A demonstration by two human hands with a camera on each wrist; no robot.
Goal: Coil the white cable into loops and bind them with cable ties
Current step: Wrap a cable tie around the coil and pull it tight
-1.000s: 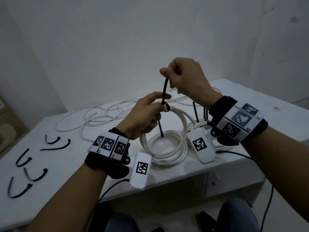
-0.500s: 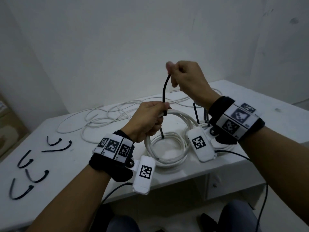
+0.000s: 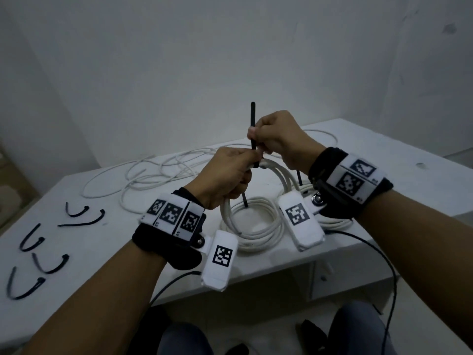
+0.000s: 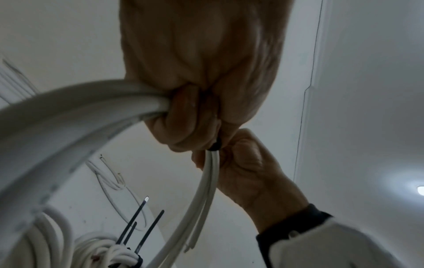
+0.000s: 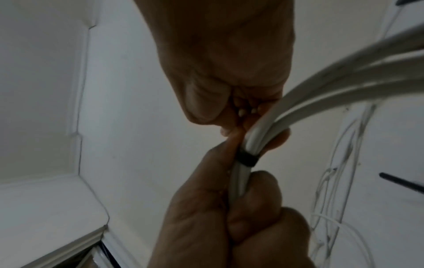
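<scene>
The white cable coil [image 3: 256, 226] stands on edge on the white table [image 3: 384, 160]. My left hand [image 3: 227, 175] grips its top strands. A black cable tie [image 3: 253, 129] wraps the bundle there, its tail sticking up. My right hand [image 3: 276, 137] pinches that tail just above the left hand. The right wrist view shows the tie's band [image 5: 246, 158] snug round the white strands [image 5: 321, 87], the left hand's fingers [image 5: 252, 199] curled below it. In the left wrist view the coil [image 4: 69, 117] arcs from my fist, and another bound spot with black tie tails [image 4: 137, 226] sits low.
Loose white cable [image 3: 153, 175] sprawls over the far left of the table. Several spare black ties [image 3: 38, 252] lie at the left end. A second tie tail [image 3: 298, 178] stands behind the coil. The table's front edge runs below my wrists.
My right hand has slid down the tie tail from high up to just above the left hand, so the tail's free end now stands above it. The tie loop has closed tight.
</scene>
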